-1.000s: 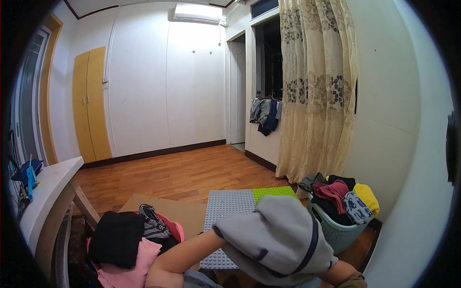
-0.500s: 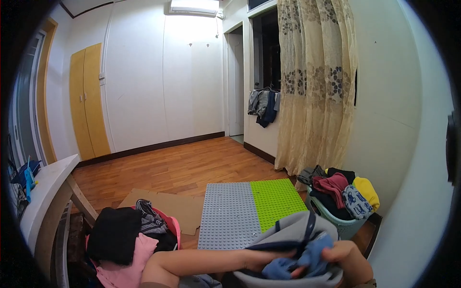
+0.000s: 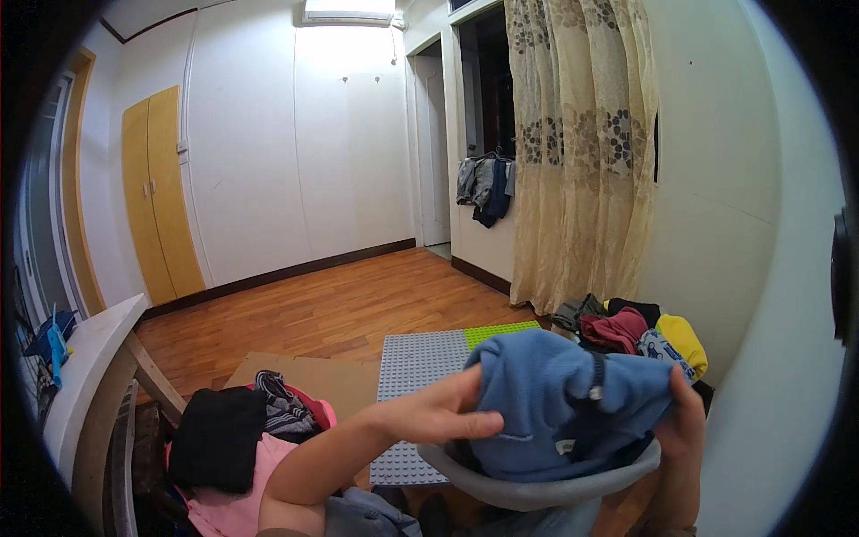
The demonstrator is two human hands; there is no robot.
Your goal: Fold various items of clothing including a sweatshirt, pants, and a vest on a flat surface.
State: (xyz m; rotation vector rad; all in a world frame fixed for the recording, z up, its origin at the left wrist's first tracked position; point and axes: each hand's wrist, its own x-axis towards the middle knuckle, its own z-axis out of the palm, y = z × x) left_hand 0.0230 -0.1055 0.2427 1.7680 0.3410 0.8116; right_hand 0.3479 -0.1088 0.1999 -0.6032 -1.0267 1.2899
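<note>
A blue fleece garment (image 3: 559, 403) with a grey outer side (image 3: 537, 488) hangs turned inside out between my hands, low in the middle of the view. My left hand (image 3: 438, 413) lies against its left edge with the fingers stretched over the cloth. My right hand (image 3: 684, 422) grips its right edge. Both forearms rise from the lower edge.
A pile of clothes (image 3: 242, 430), black, striped and pink, lies at lower left. A green basket (image 3: 626, 331) full of clothes stands at the right by a curtain (image 3: 577, 152). A grey and green studded mat (image 3: 420, 362) and cardboard (image 3: 313, 376) lie on the wooden floor. A white table (image 3: 85, 376) stands left.
The garment went from grey side out to blue lining out. My hands lifted and spread it. The view tilted down a little.
</note>
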